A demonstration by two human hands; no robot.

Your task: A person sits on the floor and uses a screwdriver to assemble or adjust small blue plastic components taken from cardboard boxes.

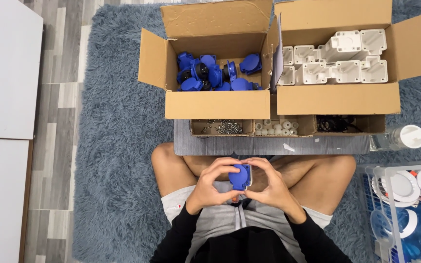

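A small blue socket part [240, 176] with a white edge is held between both hands above my crossed legs. My left hand [212, 184] wraps its left side, fingers curled over the top. My right hand [267, 183] grips its right side, thumb near the lower edge. I sit on a shaggy grey-blue rug [118, 146].
An open cardboard box [218, 104] with several blue parts stands ahead, beside a second box [337, 100] of white housings. A low tray [249, 127] holds screws, white rings and black rings. A clear bottle [403, 137] and a wire basket [405, 209] sit right; white panels [3, 97] left.
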